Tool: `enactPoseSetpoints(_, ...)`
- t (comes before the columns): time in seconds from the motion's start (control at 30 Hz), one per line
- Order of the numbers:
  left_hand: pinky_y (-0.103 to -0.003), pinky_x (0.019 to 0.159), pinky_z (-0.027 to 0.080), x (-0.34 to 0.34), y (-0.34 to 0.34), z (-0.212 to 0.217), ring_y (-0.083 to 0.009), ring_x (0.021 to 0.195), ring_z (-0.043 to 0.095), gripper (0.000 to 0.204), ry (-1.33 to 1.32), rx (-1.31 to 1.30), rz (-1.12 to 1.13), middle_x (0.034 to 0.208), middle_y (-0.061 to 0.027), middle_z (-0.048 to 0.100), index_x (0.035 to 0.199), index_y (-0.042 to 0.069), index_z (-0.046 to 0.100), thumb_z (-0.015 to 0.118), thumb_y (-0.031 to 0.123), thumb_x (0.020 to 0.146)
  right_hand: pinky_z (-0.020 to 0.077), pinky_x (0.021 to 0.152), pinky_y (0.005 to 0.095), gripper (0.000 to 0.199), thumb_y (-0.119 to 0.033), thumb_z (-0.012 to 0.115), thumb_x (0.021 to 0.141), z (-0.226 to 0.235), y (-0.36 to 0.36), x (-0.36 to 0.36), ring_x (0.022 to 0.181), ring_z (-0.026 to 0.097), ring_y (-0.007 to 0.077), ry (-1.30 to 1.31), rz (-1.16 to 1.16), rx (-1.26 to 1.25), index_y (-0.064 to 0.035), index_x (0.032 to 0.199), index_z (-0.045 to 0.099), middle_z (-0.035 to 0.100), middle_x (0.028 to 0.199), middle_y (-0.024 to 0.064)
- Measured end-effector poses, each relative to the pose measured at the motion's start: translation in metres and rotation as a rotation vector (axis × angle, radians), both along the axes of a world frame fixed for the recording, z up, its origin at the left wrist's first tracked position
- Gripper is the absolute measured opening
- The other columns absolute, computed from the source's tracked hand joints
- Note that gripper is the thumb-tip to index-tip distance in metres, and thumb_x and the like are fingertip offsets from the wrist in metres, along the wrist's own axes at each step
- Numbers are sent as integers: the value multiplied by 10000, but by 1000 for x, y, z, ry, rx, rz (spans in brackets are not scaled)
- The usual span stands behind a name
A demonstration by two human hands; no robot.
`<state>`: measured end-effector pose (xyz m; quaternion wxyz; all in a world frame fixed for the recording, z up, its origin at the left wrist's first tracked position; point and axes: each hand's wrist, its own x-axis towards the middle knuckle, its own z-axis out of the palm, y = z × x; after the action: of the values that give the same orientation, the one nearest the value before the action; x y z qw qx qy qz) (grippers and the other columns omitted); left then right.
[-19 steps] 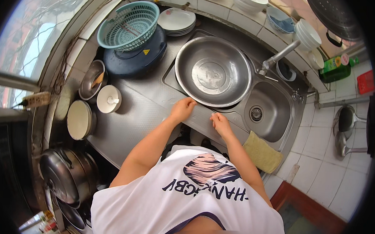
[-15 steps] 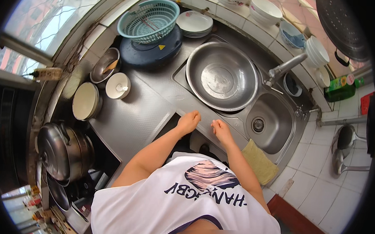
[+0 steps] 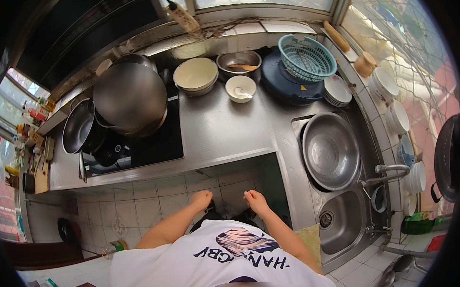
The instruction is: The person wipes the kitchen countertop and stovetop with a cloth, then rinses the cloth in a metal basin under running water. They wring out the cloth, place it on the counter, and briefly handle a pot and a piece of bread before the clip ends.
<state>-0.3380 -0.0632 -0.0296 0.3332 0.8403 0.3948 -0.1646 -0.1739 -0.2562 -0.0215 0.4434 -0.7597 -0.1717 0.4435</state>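
My left hand (image 3: 202, 199) hangs in front of my body, its fingers curled in with nothing visible in them. Beside it, a short gap away, my right hand (image 3: 255, 201) is loosely closed too, also with nothing showing in it. Both hover over the floor in front of the counter (image 3: 225, 128) and touch nothing. The nearest thing to my right hand is the sink edge, where a large steel basin (image 3: 331, 153) rests in one bowl. A yellow-green cloth (image 3: 310, 243) lies over the front edge near my right forearm.
A pot (image 3: 129, 95), partly blurred, and a frying pan (image 3: 79, 126) stand by the black cooktop (image 3: 132, 149). Along the back are cream bowls (image 3: 195, 74), a steel bowl (image 3: 238, 64), a white bowl (image 3: 240, 88), a teal basket (image 3: 308, 57) and stacked plates (image 3: 337, 91). A faucet (image 3: 388, 173) overhangs the sink.
My view and body have turned left, away from the sink toward the cooktop. My hands have moved from the counter's edge to over the floor and sit slightly farther apart.
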Motion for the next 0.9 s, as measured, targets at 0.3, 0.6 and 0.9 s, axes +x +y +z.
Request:
enactPoseSetpoints(0.3, -475, 884, 417, -288, 49, -66, -412, 1041, 526, 434, 181, -112, 528, 1129, -236, 561, 1056, 25, 598, 365, 325, 848, 405, 558, 270, 256, -257, 449, 909, 22, 154, -117, 568, 481, 110, -23, 303, 14, -52, 851, 591, 507, 595, 16)
enactPoseSetpoints(0.6, -467, 863, 423, -496, 53, -45, -428, 961, 547, 442, 65, 41, 1098, 987, -284, 588, 907, -23, 638, 374, 324, 831, 437, 607, 300, 274, -267, 403, 878, 14, 293, -326, 626, 550, 159, 31, 1054, 102, -59, 858, 581, 562, 648, 66)
enactPoseSetpoints(0.9, -437, 972, 382, -550, 8, -54, -309, 1238, 376, 486, 190, -197, 1326, 1338, -114, 409, 1165, 191, 585, 572, 477, 773, 460, 660, 328, 324, -186, 566, 847, 54, 416, -488, 716, 572, 197, -227, 1355, 388, -86, 1149, 508, 606, 868, 75)
